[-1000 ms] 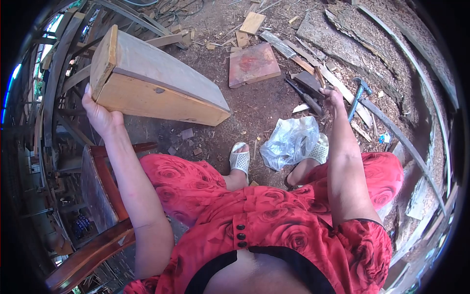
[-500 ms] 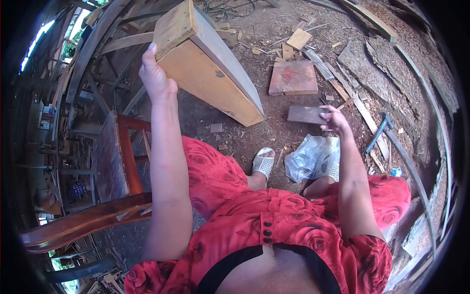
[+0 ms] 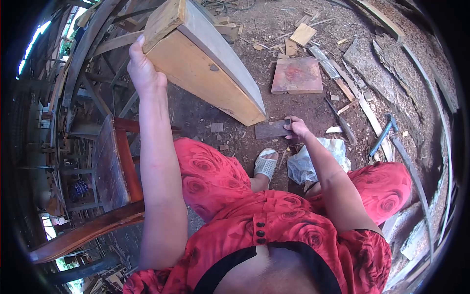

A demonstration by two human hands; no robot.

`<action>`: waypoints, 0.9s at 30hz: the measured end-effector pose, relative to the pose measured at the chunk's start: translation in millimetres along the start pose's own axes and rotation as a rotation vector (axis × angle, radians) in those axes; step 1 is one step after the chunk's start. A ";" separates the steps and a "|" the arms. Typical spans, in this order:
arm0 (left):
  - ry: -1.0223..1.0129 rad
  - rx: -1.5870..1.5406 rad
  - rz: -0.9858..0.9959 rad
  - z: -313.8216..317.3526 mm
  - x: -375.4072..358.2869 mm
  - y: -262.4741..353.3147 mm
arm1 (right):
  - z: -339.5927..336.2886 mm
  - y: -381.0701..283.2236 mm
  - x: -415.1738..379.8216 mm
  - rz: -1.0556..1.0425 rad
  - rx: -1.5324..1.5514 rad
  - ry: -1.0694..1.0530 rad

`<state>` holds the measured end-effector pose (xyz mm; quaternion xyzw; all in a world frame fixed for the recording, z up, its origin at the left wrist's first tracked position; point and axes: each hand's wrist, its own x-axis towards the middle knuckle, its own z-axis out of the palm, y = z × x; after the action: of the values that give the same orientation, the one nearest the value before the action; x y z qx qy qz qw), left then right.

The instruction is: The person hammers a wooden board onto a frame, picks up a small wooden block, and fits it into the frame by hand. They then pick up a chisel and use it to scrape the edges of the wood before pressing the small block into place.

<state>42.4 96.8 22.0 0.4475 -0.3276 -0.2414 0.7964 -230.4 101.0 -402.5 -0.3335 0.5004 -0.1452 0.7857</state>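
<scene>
My left hand is closed on the upper left end of a long wooden drawer, which tilts down to the right with its lower corner near the ground. A small dark knob or mark shows on the drawer's light brown face. In my right hand is a dark, flat rectangular block, gripped at its right end with the thumb on top. The block's left end lies just below the drawer's lower corner.
A reddish square board lies on the dirt floor among wood scraps. To the right are a chisel-like tool and a hammer. A clear plastic bag sits by my foot; a wooden chair stands at left.
My right hand has moved left with the dark block, bringing it close to the drawer's lower corner. The chisel-like tool has come into sight. The left hand still holds the drawer.
</scene>
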 end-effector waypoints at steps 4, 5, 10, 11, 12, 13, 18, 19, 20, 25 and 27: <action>0.037 0.036 0.014 -2.8 6.7 -0.1 | 26.9 8.6 17.3 -0.092 -0.415 0.409; 0.041 0.041 0.011 -4.3 8.6 -1.0 | 34.0 -3.9 4.2 -0.104 -0.682 0.447; -0.027 0.002 0.006 -3.1 5.2 -1.6 | 47.9 -19.9 -21.8 -0.101 -0.931 0.425; -0.024 0.004 0.007 -2.1 2.2 -0.8 | 50.4 -15.6 -20.3 -0.116 -0.926 0.467; -0.009 0.024 0.015 -1.1 -1.0 -0.4 | 52.6 -12.3 -17.5 -0.132 -0.923 0.508; 0.006 0.044 0.024 -0.1 -2.8 0.2 | 54.8 -11.1 -12.8 -0.134 -0.928 0.502; 0.029 0.040 0.025 1.4 -4.5 0.5 | 60.4 -7.8 3.8 -0.149 -0.861 0.473; 0.020 0.025 0.017 1.5 -4.1 0.7 | 60.4 -10.2 5.8 -0.151 -0.860 0.472; 0.020 0.027 0.020 1.8 -4.1 0.6 | 60.7 -12.6 7.7 -0.132 -0.857 0.458; 0.008 0.050 0.028 4.0 -5.3 1.2 | 67.0 -13.7 3.5 -0.135 -0.861 0.439; 0.012 0.052 0.023 2.3 -0.1 0.0 | 73.7 -8.5 -2.3 -0.248 -0.867 0.492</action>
<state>40.6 95.6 22.8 0.4658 -0.3343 -0.2208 0.7890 -165.4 123.9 -374.9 -0.6413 0.6415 -0.0908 0.4111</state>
